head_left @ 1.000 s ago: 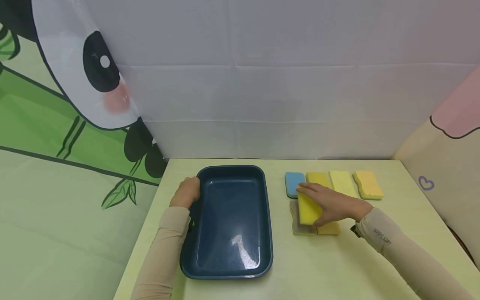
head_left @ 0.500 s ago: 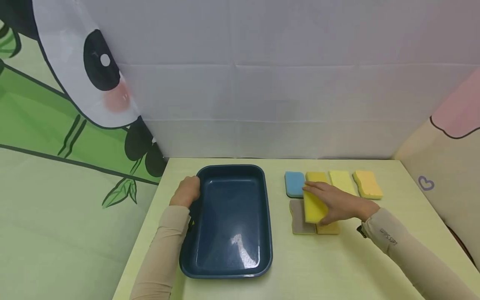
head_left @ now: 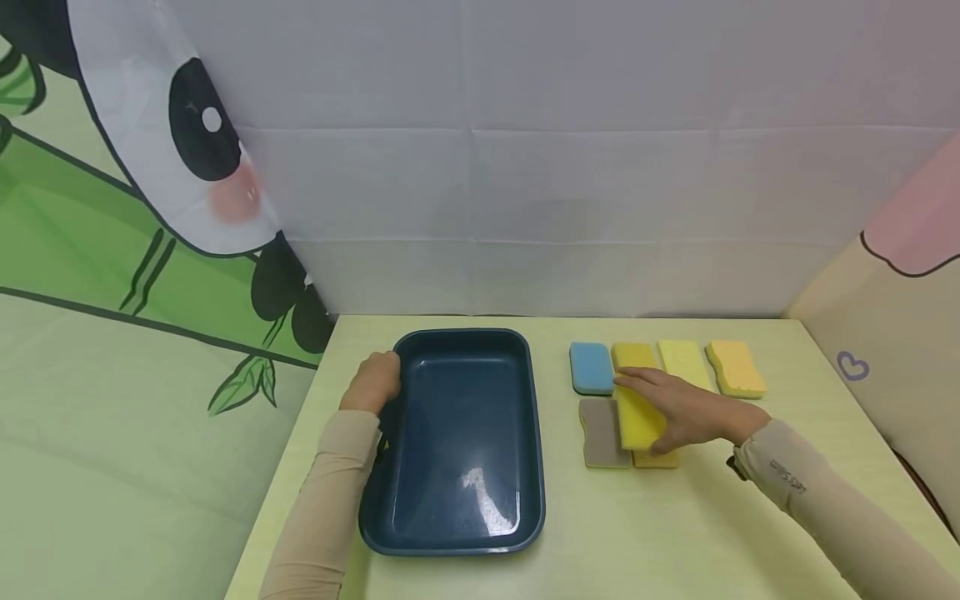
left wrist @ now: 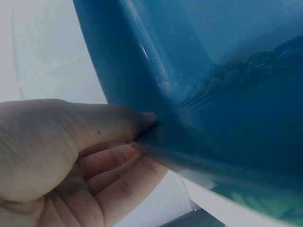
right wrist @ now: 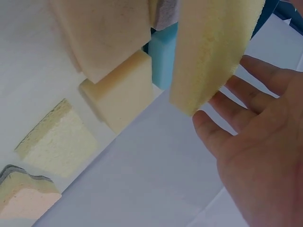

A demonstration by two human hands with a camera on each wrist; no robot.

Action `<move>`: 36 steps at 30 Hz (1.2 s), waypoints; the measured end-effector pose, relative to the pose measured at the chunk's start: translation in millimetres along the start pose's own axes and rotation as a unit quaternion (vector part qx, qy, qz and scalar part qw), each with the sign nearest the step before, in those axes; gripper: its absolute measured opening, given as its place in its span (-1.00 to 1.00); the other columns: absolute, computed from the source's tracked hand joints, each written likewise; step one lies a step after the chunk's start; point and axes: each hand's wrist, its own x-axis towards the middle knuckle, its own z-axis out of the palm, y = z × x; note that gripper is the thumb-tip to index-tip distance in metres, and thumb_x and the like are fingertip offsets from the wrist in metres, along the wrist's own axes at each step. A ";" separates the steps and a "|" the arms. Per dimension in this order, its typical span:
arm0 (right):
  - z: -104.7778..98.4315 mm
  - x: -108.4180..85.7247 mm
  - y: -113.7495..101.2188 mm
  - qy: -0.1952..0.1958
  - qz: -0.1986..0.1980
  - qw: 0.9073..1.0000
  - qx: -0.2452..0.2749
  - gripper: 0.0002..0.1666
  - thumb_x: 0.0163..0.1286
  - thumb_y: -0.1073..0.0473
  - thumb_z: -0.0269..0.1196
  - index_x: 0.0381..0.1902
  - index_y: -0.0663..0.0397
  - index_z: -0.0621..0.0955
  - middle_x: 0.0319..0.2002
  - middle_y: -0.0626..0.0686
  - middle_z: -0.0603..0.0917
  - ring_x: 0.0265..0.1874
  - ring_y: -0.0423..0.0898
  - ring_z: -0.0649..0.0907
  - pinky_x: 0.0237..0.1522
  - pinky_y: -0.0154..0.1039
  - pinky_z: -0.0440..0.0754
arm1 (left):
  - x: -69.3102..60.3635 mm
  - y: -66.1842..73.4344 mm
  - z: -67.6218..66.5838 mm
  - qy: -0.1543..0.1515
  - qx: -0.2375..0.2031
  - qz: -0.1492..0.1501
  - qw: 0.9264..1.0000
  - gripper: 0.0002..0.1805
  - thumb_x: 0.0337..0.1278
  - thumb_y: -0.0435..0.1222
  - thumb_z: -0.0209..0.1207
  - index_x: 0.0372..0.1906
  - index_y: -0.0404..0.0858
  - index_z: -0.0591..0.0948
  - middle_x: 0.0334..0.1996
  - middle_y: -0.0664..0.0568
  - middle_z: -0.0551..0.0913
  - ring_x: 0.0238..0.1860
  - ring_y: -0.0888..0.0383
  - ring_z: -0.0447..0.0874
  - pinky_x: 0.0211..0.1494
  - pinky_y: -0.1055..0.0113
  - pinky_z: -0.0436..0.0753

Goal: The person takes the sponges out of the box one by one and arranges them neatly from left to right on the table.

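Note:
My left hand (head_left: 373, 383) grips the left rim of a dark blue rectangular tray (head_left: 457, 450). In the left wrist view the thumb lies inside the tray wall and the fingers outside. My right hand (head_left: 690, 407) holds a yellow sponge (head_left: 636, 421) between thumb and fingers. That sponge hangs above a flat mustard sponge (head_left: 656, 459), hiding most of it. Just left lies a grey-faced sponge (head_left: 603, 437) with a wavy edge. In the right wrist view the fingertips (right wrist: 203, 125) press along the held sponge's side; the thumb is out of sight.
Behind stand a blue sponge (head_left: 591, 368), a yellow one (head_left: 633, 356), a pale yellow one (head_left: 686, 362) and an orange wavy-sided one (head_left: 737, 371), in a row. The pale table (head_left: 600, 533) meets a fabric backdrop (head_left: 525, 275) at its far edge.
My right hand has shifted a little to the right with the yellow sponge, uncovering more of the grey-faced sponge. The left hand and tray stay put.

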 end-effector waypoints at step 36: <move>14.6 -35.2 3.0 0.013 0.028 0.999 0.009 0.28 -0.05 0.12 0.63 0.51 0.26 0.16 0.49 0.30 0.13 0.41 0.33 0.23 0.23 0.25 0.37 | -4.0 -7.3 -0.2 0.002 0.002 0.015 1.000 -0.84 0.26 -0.62 0.03 -0.17 -0.56 0.60 -0.42 -0.22 0.57 -0.42 -0.02 0.49 -0.33 0.10 0.58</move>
